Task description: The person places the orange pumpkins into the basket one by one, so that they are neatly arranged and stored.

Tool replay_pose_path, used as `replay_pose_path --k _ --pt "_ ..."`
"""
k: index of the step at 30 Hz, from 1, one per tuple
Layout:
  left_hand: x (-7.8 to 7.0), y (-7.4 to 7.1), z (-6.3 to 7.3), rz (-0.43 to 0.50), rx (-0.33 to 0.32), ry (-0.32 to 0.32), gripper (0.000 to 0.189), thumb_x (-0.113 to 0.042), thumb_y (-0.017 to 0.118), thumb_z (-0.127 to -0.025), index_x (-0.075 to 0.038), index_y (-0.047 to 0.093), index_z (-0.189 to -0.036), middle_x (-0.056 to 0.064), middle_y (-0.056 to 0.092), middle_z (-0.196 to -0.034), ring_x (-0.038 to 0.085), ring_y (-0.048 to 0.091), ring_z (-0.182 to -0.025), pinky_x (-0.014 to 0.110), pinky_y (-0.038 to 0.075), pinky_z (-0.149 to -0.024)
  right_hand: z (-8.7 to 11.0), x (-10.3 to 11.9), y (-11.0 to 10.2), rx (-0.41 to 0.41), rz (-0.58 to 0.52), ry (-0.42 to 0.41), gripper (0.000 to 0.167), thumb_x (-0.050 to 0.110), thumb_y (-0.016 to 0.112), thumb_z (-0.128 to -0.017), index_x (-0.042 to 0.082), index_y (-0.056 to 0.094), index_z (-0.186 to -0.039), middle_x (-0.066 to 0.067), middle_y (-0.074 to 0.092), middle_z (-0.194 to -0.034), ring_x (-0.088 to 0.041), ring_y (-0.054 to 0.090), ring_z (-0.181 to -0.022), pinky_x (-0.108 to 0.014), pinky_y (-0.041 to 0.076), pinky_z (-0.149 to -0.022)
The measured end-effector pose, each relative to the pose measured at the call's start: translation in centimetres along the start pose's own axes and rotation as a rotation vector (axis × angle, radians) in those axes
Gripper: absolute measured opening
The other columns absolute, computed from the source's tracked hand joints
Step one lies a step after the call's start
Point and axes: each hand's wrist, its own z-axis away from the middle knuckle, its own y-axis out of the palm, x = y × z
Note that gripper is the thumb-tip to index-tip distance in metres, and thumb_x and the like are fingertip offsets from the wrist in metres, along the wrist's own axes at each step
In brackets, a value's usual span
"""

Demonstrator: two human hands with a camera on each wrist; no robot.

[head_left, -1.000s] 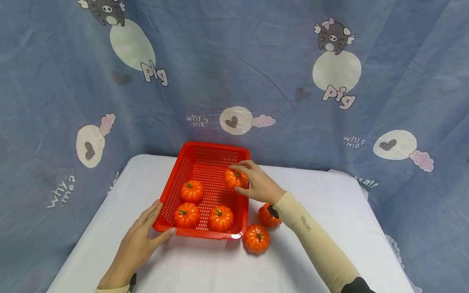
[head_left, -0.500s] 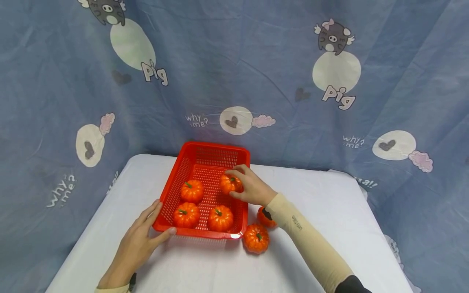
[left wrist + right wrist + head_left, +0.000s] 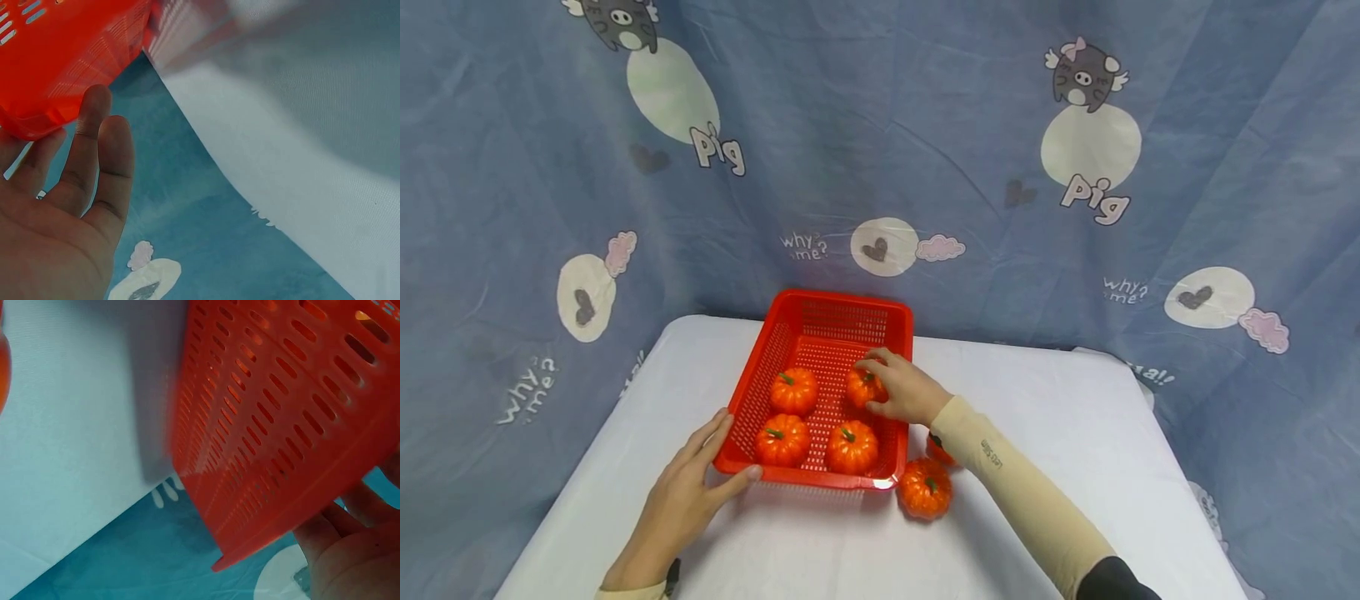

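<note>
A red plastic basket (image 3: 811, 477) with slotted walls holds several small orange pumpkins. My right hand (image 3: 910, 390) reaches over its right rim and grips a pumpkin (image 3: 862, 388) low inside; the fingers partly cover it. In the right wrist view, the basket wall (image 3: 269, 425) hides that pumpkin from the hand's side. Other pumpkins in the basket sit at its left (image 3: 794, 392), front left (image 3: 782, 441) and front right (image 3: 852, 447). My left hand (image 3: 681, 493) touches the basket's front left corner with fingers extended along the outer wall, thumb by the front rim.
Outside the basket's right side a pumpkin (image 3: 925, 489) lies on the white tabletop (image 3: 1045, 375). Behind it another pumpkin (image 3: 938, 451) is mostly covered by the right sleeve. A blue patterned curtain (image 3: 985, 275) hangs behind and beside the table.
The right hand has moved left and down into the basket with its pumpkin, away from the right rim. The left hand and the basket stay where they were.
</note>
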Motion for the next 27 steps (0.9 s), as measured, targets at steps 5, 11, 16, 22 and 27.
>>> replay_pose_path --k 5,11,16,22,27 --pt "0.1 0.1 0.1 0.008 -0.003 0.009 0.103 -0.069 0.070 -0.083 -0.015 0.030 -0.161 0.009 0.031 -0.164 0.042 0.037 -0.142 0.071 0.036 -0.104 -0.1 0.3 0.6 0.037 0.043 0.008 0.061 0.028 0.082 -0.087 0.013 0.056 -0.141 -0.009 0.050 -0.139 -0.024 0.057 -0.120 -0.037 0.046 -0.109" --pt "0.1 0.0 0.1 0.007 -0.009 0.016 0.102 -0.067 0.071 -0.083 -0.014 0.031 -0.161 0.009 0.032 -0.164 0.042 0.038 -0.141 0.071 0.037 -0.104 -0.5 0.9 0.7 0.077 0.119 0.038 0.061 0.031 0.082 -0.087 0.015 0.057 -0.141 -0.008 0.051 -0.139 -0.024 0.062 -0.114 -0.037 0.050 -0.104" --pt "0.1 0.0 0.1 0.006 -0.011 0.019 0.102 -0.067 0.071 -0.083 -0.015 0.031 -0.161 0.009 0.032 -0.164 0.042 0.038 -0.142 0.071 0.036 -0.104 -0.8 1.2 0.8 0.120 0.169 0.053 0.060 0.034 0.082 -0.087 0.017 0.058 -0.140 -0.010 0.054 -0.139 -0.026 0.065 -0.107 -0.039 0.053 -0.099" --pt "0.1 0.2 0.1 0.008 -0.013 0.032 0.101 -0.067 0.071 -0.084 -0.015 0.031 -0.160 0.008 0.032 -0.164 0.042 0.038 -0.142 0.070 0.037 -0.104 -1.0 1.4 1.0 0.154 0.217 0.073 0.062 0.038 0.082 -0.086 0.017 0.059 -0.140 -0.011 0.056 -0.140 -0.028 0.066 -0.105 -0.040 0.053 -0.099" --pt "0.1 0.1 0.1 0.002 -0.009 0.027 0.102 -0.068 0.070 -0.083 -0.015 0.031 -0.161 0.007 0.031 -0.164 0.041 0.037 -0.142 0.070 0.037 -0.105 -1.2 1.4 1.3 0.158 0.264 0.079 0.062 0.043 0.080 -0.087 0.019 0.058 -0.140 -0.010 0.057 -0.140 -0.026 0.062 -0.118 -0.042 0.049 -0.105"
